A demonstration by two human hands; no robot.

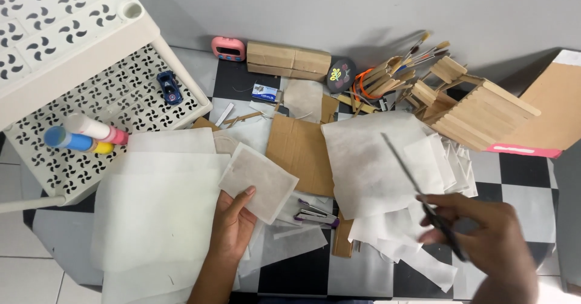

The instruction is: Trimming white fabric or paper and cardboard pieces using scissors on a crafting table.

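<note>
Small white paper rectangle (258, 181) held over checkered floor (520, 171), above big white sheets (157, 213). Left hand (233, 222) pinches its lower edge — thumb on top. Right hand (484, 234) closed around scissors (417, 192), blades blurred, pointing up-left over another sheet (369, 158). Cardboard piece (299, 146) between; stick house (475, 110) beyond — white perforated shelf (115, 92) at left.

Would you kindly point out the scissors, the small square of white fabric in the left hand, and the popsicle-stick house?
scissors (404, 168): head view, on the long blade.
small square of white fabric (259, 180): head view, on its middle.
popsicle-stick house (484, 115): head view, on the slanted roof.
</note>
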